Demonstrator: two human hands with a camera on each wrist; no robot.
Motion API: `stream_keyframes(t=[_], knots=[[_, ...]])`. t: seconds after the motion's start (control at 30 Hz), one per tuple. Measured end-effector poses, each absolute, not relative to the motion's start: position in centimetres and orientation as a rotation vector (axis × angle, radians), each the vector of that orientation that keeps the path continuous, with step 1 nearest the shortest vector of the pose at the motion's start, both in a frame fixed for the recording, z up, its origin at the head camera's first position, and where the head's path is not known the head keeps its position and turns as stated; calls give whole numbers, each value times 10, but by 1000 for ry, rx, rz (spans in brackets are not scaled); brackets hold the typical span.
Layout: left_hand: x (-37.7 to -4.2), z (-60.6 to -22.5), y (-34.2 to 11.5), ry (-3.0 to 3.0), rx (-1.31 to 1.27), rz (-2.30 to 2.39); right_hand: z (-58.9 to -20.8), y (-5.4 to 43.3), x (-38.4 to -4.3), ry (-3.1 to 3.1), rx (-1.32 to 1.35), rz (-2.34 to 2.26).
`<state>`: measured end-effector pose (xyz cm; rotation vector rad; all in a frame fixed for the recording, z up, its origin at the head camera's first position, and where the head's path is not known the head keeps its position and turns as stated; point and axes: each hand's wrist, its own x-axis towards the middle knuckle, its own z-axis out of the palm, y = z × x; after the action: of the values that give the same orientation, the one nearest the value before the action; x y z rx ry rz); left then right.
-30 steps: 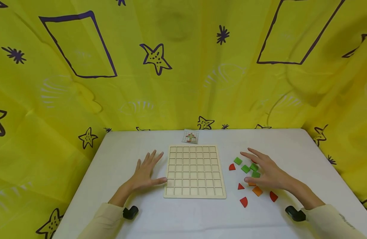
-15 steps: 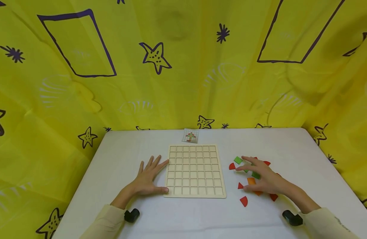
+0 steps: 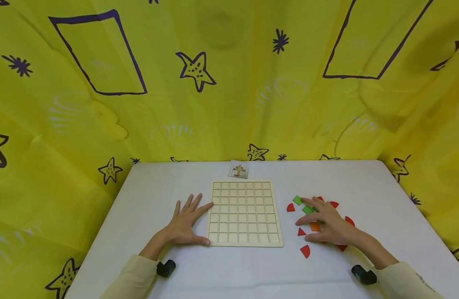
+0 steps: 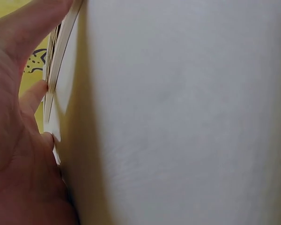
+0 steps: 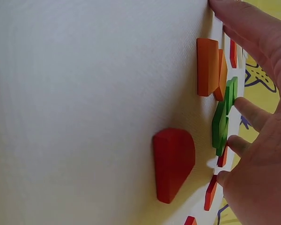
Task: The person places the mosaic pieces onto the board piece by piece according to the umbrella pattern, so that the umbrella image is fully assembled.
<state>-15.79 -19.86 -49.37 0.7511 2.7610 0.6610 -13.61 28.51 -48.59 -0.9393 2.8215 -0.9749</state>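
Observation:
A pale wooden grid board [image 3: 242,213] lies flat in the middle of the white table. My left hand [image 3: 182,228] is spread at its left side, thumb and index fingertips right at the board's edge. On the other side, my right hand [image 3: 335,226] reaches over a scatter of flat coloured pieces, fingers apart and slightly bent, gripping none. Around it show a green square [image 3: 297,200], an orange piece [image 3: 315,226], a red triangle [image 3: 301,231] and a red quarter-circle [image 3: 305,251]. In the right wrist view, another red quarter-circle [image 5: 174,164] lies near the palm. The hand partly hides several pieces.
Behind the board lies a small picture card [image 3: 238,169] with a red and green figure on a grid. A yellow patterned curtain [image 3: 229,104] hangs along the table's back and sides. Each wrist carries a dark camera [image 3: 166,268].
The left hand has shifted slightly right, bringing its index fingertip to the board's edge. The right hand has come lower and nearer the person over the pieces, uncovering red ones behind it.

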Motion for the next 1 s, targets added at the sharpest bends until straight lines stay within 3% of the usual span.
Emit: stream_keyframes(t=[1.0], knots=[[-153, -495, -198, 2780, 744, 757, -486, 282, -133, 2831, -862, -1031]])
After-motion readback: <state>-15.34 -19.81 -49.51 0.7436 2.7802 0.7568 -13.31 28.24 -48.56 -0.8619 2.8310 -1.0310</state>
